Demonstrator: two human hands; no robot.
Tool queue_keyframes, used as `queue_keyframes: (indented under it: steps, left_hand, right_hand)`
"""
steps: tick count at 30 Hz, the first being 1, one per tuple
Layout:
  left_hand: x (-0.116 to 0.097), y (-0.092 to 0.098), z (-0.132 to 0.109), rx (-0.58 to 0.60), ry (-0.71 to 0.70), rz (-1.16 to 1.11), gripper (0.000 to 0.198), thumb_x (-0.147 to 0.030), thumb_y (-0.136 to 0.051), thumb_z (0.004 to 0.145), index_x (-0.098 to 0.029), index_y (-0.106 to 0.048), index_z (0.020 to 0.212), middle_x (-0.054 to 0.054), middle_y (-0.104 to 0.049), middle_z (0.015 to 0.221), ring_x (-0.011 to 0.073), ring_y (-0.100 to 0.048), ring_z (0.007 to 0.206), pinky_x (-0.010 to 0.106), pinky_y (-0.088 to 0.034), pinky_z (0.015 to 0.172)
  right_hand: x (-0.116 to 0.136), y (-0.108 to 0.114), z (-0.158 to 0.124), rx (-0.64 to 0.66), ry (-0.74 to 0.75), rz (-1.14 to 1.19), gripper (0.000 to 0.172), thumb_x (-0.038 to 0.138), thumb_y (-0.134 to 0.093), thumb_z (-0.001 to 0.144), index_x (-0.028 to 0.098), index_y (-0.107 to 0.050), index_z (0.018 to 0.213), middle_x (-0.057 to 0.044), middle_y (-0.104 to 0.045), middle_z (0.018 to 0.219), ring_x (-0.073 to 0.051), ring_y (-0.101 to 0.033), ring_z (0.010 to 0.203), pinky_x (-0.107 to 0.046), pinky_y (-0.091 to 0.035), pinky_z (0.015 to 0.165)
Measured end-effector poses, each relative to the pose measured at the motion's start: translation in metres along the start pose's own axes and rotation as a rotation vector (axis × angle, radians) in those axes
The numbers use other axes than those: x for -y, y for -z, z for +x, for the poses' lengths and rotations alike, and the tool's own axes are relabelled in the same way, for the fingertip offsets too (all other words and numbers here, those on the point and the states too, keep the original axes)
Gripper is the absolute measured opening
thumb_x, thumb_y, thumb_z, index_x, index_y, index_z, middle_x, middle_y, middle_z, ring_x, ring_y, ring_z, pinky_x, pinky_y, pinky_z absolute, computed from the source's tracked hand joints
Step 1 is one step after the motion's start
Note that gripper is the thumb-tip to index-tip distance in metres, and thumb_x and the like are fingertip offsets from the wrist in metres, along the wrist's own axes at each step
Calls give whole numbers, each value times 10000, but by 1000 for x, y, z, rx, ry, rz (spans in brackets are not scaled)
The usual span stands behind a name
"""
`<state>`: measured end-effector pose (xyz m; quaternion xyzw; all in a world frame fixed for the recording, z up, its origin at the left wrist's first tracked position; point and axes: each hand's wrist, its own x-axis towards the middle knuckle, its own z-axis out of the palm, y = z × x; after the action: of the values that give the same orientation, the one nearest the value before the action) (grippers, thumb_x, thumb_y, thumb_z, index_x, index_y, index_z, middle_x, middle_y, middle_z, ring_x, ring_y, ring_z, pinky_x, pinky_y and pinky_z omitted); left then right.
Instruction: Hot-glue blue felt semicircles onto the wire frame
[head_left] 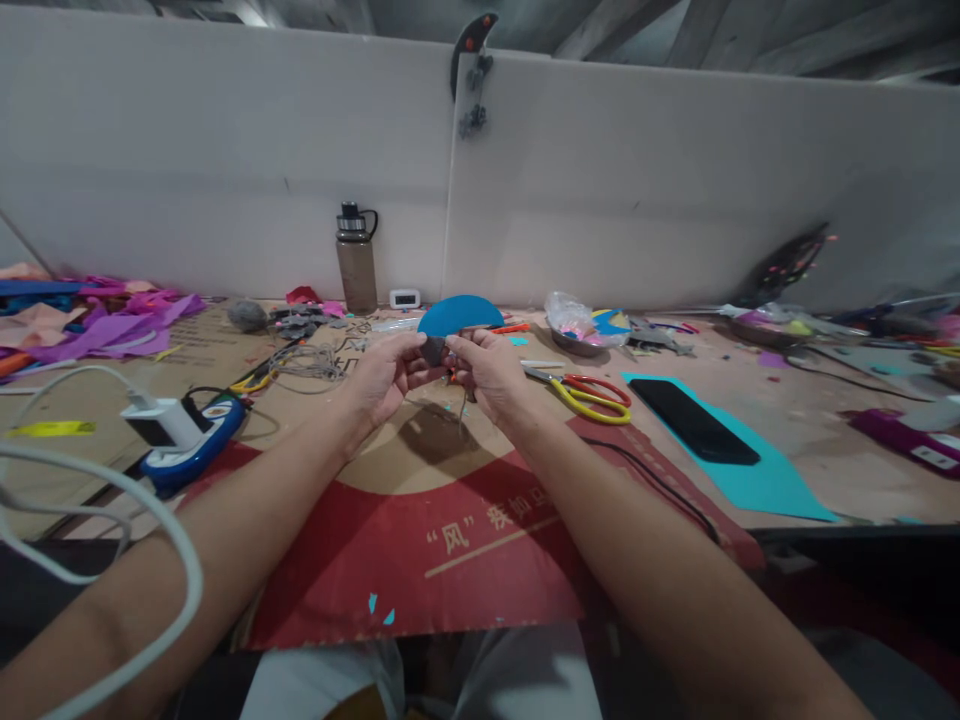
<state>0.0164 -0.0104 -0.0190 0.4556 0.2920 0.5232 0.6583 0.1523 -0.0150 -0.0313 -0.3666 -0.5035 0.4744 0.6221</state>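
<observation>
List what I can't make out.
Head view: dark piece, partly covered by left hand and right hand.
Head view: small white device, display unreadably small.
Head view: red cardboard, lettering running behind right forearm.
Head view: purple power strip, cut by right edge.

Right of the metal scissors with smooth yellow and red plastic handles (562,391), a glossy black rectangular phone (694,418) tops a matt turquoise paper sheet (776,488); left of them are a matt blue half-disc (460,313), a smooth translucent brown plastic bottle (358,275) and a rough grey rounded lump (247,316).
</observation>
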Motion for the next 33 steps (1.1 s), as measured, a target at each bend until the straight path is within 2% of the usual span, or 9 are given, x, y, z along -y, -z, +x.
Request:
queue_keyframes:
  steps: [3, 7, 11, 15, 21, 23, 27, 29, 33]
  left_hand:
    - [-1, -2, -2, -4, -28, 26, 134, -196, -593, 736, -107, -619, 833, 66, -691, 752, 150, -662, 650, 294, -567, 657]
    - [-2, 1, 1, 3, 31, -15, 103, -168, -570, 763, -96, -619, 817, 70, -683, 730, 133, -653, 636, 248, -565, 615]
    - [-1, 6, 4, 51, 80, -53, 140, -181, -573, 795, -94, -627, 891, 83, -690, 797, 128, -661, 673, 197, -556, 578]
    - [-1, 8, 6, 93, 33, -7, 144, -171, -561, 810, -99, -629, 915, 93, -691, 836, 134, -664, 701, 212, -565, 600]
    - [2, 8, 7, 31, 11, 39, 98, -187, -577, 795, -107, -613, 840, 58, -656, 767, 104, -624, 640, 209, -546, 584]
    - [6, 6, 6, -41, -72, 149, 132, -236, -620, 770, -120, -598, 828, 54, -640, 769, 115, -612, 658, 233, -539, 592]
    - [9, 1, -1, -273, -464, 530, 263, -237, -751, 627, -173, -588, 823, 23, -603, 821, 125, -572, 739, 222, -487, 641]
    - [10, 0, -5, -262, -564, 696, 260, -211, -765, 597, -182, -607, 801, 24, -595, 836, 133, -559, 782, 222, -461, 691]
    - [14, 1, -4, -158, -534, 803, 280, -187, -735, 620, -186, -603, 868, 40, -613, 895, 156, -574, 829, 245, -455, 706]
  right_hand:
    - [0, -1, -1, 2, -12, 0, 210, 342, -653, 643, 172, -533, 669, 33, -544, 597, -69, -498, 545, -174, -291, 434]
    - [0, -3, -2, 26, -22, 15, 230, 363, -658, 653, 181, -561, 756, 30, -577, 630, -69, -516, 541, -180, -334, 460]
    - [2, -2, -1, 35, -45, 101, 217, 343, -666, 648, 171, -547, 705, 30, -558, 584, -55, -485, 502, -167, -297, 430]
    - [4, 0, -1, 5, -69, 173, 217, 315, -677, 621, 167, -524, 663, 39, -532, 538, -42, -431, 467, -154, -238, 398]
    - [-3, -3, 0, -18, -16, 63, 234, 353, -665, 641, 176, -540, 730, 41, -551, 594, -53, -448, 490, -173, -294, 425]
    - [-6, -1, 2, -82, -14, 15, 238, 365, -656, 648, 178, -514, 689, 54, -505, 553, -52, -406, 457, -188, -296, 420]
    - [-8, 2, 4, -202, -8, -31, 237, 364, -629, 664, 188, -472, 637, 81, -398, 494, -50, -328, 425, -201, -276, 412]
    - [-8, 1, 4, -222, 4, -48, 211, 348, -616, 666, 185, -485, 640, 83, -389, 495, -51, -324, 435, -202, -279, 424]
    - [-7, -5, 0, -184, 40, -94, 173, 333, -606, 668, 168, -563, 693, 59, -468, 548, -60, -399, 500, -205, -331, 490]
